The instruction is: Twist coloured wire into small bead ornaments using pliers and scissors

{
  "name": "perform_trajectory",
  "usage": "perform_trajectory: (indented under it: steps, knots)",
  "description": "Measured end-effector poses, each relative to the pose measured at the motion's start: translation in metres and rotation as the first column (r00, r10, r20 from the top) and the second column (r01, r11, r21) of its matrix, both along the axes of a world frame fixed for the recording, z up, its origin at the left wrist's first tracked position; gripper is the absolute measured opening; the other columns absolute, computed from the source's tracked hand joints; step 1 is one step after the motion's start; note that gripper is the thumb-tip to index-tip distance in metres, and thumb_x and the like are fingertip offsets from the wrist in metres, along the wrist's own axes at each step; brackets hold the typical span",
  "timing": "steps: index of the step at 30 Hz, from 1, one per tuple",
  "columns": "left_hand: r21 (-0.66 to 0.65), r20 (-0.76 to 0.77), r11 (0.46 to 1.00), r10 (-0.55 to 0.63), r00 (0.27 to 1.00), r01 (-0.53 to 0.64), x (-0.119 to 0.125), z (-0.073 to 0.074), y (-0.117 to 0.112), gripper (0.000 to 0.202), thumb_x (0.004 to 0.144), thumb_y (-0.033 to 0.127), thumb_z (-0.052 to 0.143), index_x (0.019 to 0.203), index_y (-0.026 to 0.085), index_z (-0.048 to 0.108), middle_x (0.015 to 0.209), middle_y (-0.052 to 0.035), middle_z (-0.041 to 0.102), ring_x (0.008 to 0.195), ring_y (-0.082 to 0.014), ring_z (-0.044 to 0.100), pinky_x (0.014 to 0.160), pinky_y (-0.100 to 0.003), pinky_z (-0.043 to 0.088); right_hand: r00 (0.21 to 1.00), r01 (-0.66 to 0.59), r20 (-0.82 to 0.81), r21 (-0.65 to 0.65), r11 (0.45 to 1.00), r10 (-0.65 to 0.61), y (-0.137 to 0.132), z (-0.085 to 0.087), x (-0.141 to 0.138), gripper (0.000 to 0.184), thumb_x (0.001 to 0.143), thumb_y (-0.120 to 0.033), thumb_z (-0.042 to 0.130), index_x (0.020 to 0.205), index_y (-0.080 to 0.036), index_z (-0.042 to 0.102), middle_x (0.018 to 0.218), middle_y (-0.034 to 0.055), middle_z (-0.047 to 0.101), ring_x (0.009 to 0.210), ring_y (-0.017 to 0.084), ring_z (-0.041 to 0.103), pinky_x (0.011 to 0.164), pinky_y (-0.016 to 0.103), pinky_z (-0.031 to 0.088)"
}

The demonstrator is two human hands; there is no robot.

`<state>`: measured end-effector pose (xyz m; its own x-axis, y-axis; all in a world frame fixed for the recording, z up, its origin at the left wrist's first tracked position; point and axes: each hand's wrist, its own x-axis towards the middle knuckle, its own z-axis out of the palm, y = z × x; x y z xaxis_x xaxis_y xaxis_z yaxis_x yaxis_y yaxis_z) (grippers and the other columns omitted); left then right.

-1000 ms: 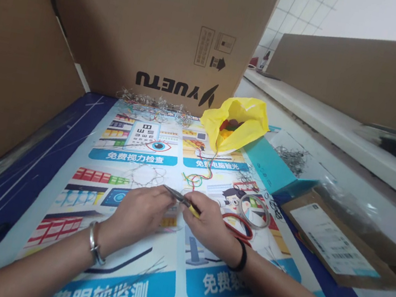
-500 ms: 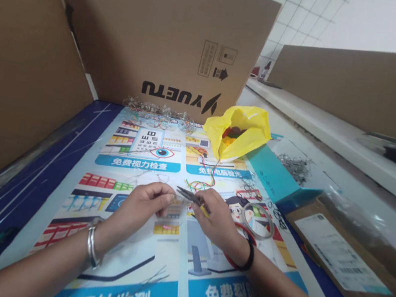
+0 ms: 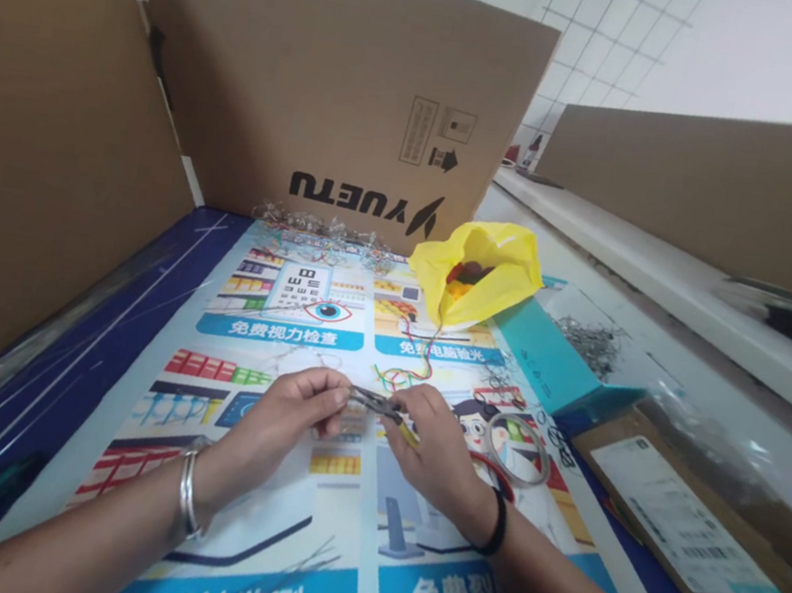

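Observation:
My right hand [image 3: 423, 441] is closed round the handles of a pair of pliers [image 3: 373, 401], which have dark pointed jaws and yellow showing at the grip. The jaws point left and reach the fingertips of my left hand [image 3: 311, 402]. Thumb and fingers of that hand are pinched together; whatever lies between them is too small to make out. Just beyond the pliers, red, yellow and green cords [image 3: 407, 377] trail over the printed sheet [image 3: 330, 549] from a yellow bag [image 3: 479, 275].
A coil of silvery wire [image 3: 518, 449] lies right of my right hand. Tangled wire pieces [image 3: 330, 237] line the back, with more in a teal box [image 3: 589, 347]. A labelled brown package [image 3: 693, 518] is at right. Cardboard panels [image 3: 312, 70] stand behind and left.
The pliers' jaws have come down and left to my left fingertips; before, they pointed slightly above them. The whole view has shifted a little.

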<state>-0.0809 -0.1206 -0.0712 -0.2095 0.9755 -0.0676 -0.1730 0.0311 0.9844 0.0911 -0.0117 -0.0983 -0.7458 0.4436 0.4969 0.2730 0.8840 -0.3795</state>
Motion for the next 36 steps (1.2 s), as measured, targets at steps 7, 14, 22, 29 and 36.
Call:
perform_trajectory:
  steps: [7,14,22,29,36]
  knots:
    - [-0.004,-0.035,0.999,-0.034,0.999,0.034,-0.0002,-0.0031,0.0002,0.015,0.082,0.029,0.054,0.077,0.016,0.057,0.056,0.0034,0.052,0.057,-0.0098,0.044,0.061,-0.023,0.034,0.998,0.017,0.056,0.073,0.997,-0.021,-0.0002,0.0023,0.0013,0.011,0.084,-0.023,0.05,0.094,-0.018,0.052,0.089,0.009,0.054,0.087,0.022,0.05,0.074,0.036,0.044]
    - [-0.05,-0.064,0.999,-0.021,0.998,0.018,0.0008,-0.0009,0.0012,0.014,0.08,0.028,0.053,0.074,0.016,0.057,0.055,0.0034,0.052,0.057,-0.0101,0.044,0.061,-0.023,0.034,0.986,0.044,0.153,0.194,0.98,-0.074,-0.0023,0.0068,0.001,0.014,0.085,-0.028,0.049,0.092,-0.016,0.054,0.085,0.009,0.055,0.082,0.022,0.049,0.068,0.032,0.041]
    - [-0.058,-0.086,0.997,-0.054,0.995,0.049,-0.0002,-0.0023,0.0023,0.013,0.079,0.027,0.054,0.072,0.016,0.058,0.056,0.0033,0.051,0.057,-0.0102,0.045,0.061,-0.023,0.035,0.962,0.076,0.234,0.271,0.96,-0.142,-0.0038,0.0089,0.0012,0.018,0.086,-0.034,0.048,0.086,-0.018,0.055,0.082,0.0069,0.055,0.076,0.019,0.048,0.062,0.028,0.033]
    - [-0.062,-0.1,0.995,-0.08,0.992,0.074,-0.0011,-0.0013,0.0028,0.014,0.079,0.026,0.053,0.07,0.016,0.057,0.057,0.0031,0.05,0.058,-0.0105,0.045,0.062,-0.024,0.035,0.947,0.074,0.285,0.25,0.965,-0.146,-0.0035,0.0093,0.0011,0.023,0.087,-0.038,0.045,0.083,-0.018,0.054,0.081,0.0061,0.055,0.075,0.018,0.048,0.06,0.027,0.03]
    - [-0.079,-0.123,0.995,-0.073,0.99,0.064,-0.0015,-0.0023,0.0032,0.013,0.078,0.026,0.053,0.071,0.017,0.058,0.058,0.0034,0.049,0.059,-0.0108,0.045,0.062,-0.024,0.034,0.941,0.069,0.308,0.227,0.971,-0.139,-0.0035,0.008,0.0017,0.024,0.088,-0.038,0.043,0.082,-0.018,0.053,0.08,0.0059,0.056,0.071,0.017,0.049,0.058,0.026,0.03]
